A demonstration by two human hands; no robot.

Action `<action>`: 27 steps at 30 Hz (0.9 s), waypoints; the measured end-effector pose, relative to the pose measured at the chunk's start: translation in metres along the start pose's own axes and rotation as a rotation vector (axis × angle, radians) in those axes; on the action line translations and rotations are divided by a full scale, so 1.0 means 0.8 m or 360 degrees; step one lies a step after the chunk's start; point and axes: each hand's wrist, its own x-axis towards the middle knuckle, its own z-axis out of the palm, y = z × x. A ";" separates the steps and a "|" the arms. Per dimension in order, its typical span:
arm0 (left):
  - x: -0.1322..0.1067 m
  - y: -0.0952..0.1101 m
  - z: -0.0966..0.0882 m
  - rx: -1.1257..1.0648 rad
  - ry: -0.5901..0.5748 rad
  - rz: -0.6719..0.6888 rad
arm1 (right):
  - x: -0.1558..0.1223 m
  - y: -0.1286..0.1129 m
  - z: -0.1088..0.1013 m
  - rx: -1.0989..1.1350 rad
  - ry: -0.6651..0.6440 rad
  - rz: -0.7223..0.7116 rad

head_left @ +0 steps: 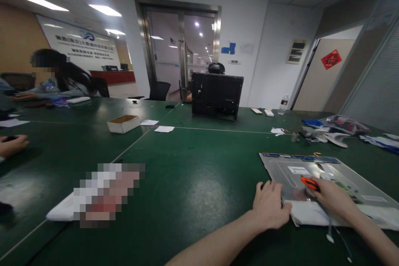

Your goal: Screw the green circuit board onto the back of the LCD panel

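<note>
A flat grey metal display panel (274, 166) lies at the right of the green table, with a blue strip along its far edge and white padding (308, 214) along its near edge. My left hand (270, 205) grips the panel's left edge near the front corner, fingers curled and thumb over the padding. Closed around an orange-and-black tool (309, 183), perhaps a screwdriver, my right hand (333, 197) is over the panel. The tool's working tip is hidden. Thin cables with white plugs (330, 238) hang past the near edge.
A black monitor housing (217, 95) stands across the table (199, 158). A small open box (124, 124) sits left of it. Loose parts and a clear bag (346, 124) lie behind the panel, near a bottle (283, 104). Another person's hand (13, 145) is at far left.
</note>
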 end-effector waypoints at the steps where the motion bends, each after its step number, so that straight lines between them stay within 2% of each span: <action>1: 0.002 -0.002 0.000 -0.0022 -0.0040 0.0050 | 0.000 -0.005 -0.003 -0.0022 0.0000 0.0024; 4: 0.009 -0.008 -0.001 -0.0095 -0.0163 0.0195 | -0.002 -0.023 -0.005 -0.0026 0.0018 0.0063; 8: 0.016 -0.014 0.000 -0.0209 -0.0218 0.0242 | -0.012 -0.058 0.011 0.0123 -0.0007 -0.0096; 13: 0.009 -0.014 0.003 -0.0159 0.0053 0.0013 | -0.030 -0.094 0.025 0.0007 -0.0025 0.0051; 15: 0.001 -0.011 0.001 -0.0069 0.0153 0.0058 | -0.034 -0.097 0.023 -0.0053 -0.0004 0.0090; 17: -0.011 -0.007 -0.003 0.0028 0.0176 0.0209 | -0.034 -0.093 0.021 -0.0089 0.0021 0.0113; 21: -0.040 -0.005 -0.009 0.0127 0.0095 0.0380 | -0.026 -0.066 0.021 -0.0146 0.0032 0.0215; 27: -0.088 -0.029 -0.009 0.0211 0.0056 0.0523 | -0.014 -0.014 0.009 -0.0120 -0.0091 0.0428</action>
